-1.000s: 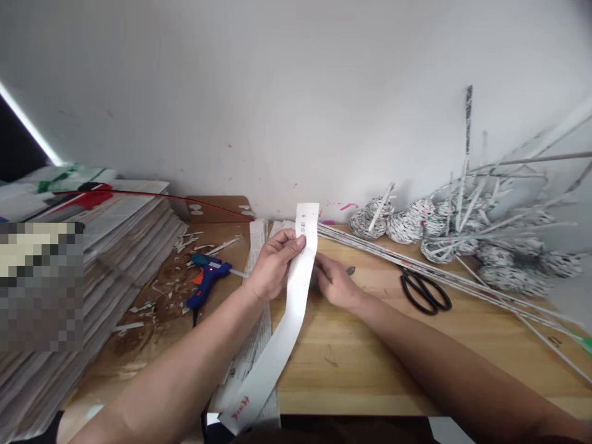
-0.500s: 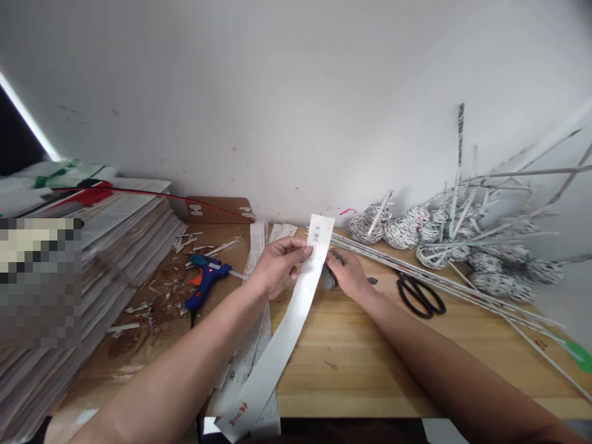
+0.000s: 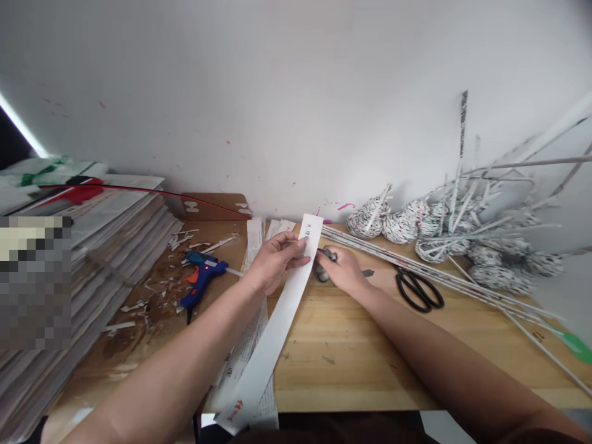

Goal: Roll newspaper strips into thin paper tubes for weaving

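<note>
Strip of white paper (image 3: pixel 279 322) is slanting across the middle of the tabletop (image 3: pixel 342 370), its upper end rising toward the far edge and its lower end, bearing red marks, hanging past the near edge. Left hand (image 3: pixel 279 259) is pinching the strip near its upper end, thumb on the printed face, fingers partly bent. Right hand (image 3: pixel 341 270) is curling around a grey object (image 3: pixel 322 271), just beside the strip; the fingers are hiding most of that object, so its kind cannot be told. A dark tip (image 3: pixel 369 272) is showing on the other side of the hand; whether it is belonging to the same object cannot be confirmed.

Printed paper strips (image 3: pixel 250 348) are lying beneath the white one, running from the far edge to the near edge. A blue glue gun (image 3: pixel 203 283) is resting left of them, among paper scraps (image 3: pixel 144 306). A tall stack of newspapers (image 3: pixel 115 259) is occupying the left edge. Thin paper rods (image 3: pixel 398 256) are stretching from the far edge toward the right edge, black-handled scissors (image 3: pixel 419 291) lying against them. Woven paper pieces (image 3: pixel 400 227) are lining the far edge toward the far right corner.
</note>
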Demonstrator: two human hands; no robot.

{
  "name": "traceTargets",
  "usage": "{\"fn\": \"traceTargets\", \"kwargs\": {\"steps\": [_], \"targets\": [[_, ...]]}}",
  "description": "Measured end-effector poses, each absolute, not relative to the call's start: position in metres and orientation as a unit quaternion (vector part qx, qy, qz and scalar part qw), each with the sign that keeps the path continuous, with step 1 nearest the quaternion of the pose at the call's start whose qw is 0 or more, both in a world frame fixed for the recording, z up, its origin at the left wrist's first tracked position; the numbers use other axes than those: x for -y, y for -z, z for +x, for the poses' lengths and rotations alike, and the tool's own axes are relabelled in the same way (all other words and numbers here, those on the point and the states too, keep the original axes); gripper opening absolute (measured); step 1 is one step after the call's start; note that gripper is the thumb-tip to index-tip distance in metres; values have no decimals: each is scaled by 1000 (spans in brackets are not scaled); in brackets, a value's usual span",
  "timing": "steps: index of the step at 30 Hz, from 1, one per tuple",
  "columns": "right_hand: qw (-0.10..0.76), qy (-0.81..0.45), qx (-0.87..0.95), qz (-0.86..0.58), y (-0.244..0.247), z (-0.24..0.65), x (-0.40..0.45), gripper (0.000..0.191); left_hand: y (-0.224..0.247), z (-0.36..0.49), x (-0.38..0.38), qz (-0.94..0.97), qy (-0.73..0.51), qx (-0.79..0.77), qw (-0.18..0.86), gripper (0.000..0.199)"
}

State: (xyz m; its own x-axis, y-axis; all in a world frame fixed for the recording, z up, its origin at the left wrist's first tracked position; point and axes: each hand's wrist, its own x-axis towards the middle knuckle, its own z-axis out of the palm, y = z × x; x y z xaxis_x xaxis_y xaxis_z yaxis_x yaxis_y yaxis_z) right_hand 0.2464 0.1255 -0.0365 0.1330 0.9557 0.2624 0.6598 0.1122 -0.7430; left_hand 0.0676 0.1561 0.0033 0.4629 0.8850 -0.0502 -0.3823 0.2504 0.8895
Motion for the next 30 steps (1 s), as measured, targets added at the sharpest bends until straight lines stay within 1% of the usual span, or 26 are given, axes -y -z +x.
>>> {"fn": "traceTargets", "kwargs": {"steps": [2,4,9,10,13,14,16,18,20,21,24,28,29,30], "targets": [[420,-202,622,-630,38,246,-126,42,-3,67,-156,442,-427,-303,728,32],[427,-193,622,-628,40,247,-126,37,-2,68,-156,448,-423,-313,723,31],[397,-154,657,-622,45,250,-127,14,1,70,-154,448,-421,-309,726,31],[399,-151,668,-610,46,251,-128,14,2,71,-153,448,-419,-307,728,30],[439,-148,684,-564,50,254,-130,32,2,72,-151,445,-414,-296,736,29],[459,-152,679,-553,51,255,-131,35,2,72,-150,444,-409,-290,742,29],[492,-167,658,-544,51,255,-133,35,3,73,-149,443,-397,-277,755,30],[506,-181,636,-553,50,254,-134,29,4,75,-147,446,-381,-268,765,31],[505,-189,623,-567,47,252,-135,20,5,75,-146,454,-367,-265,767,32],[504,-190,617,-574,45,251,-135,18,5,76,-146,459,-361,-264,767,32],[492,-201,600,-597,42,249,-134,24,5,75,-144,478,-347,-256,765,32],[474,-237,582,-617,39,249,-129,38,4,75,-143,494,-329,-263,761,30],[471,-238,586,-615,38,249,-127,37,4,74,-143,493,-327,-269,760,30],[468,-236,594,-609,38,250,-125,32,4,74,-143,491,-329,-273,759,30]]}}
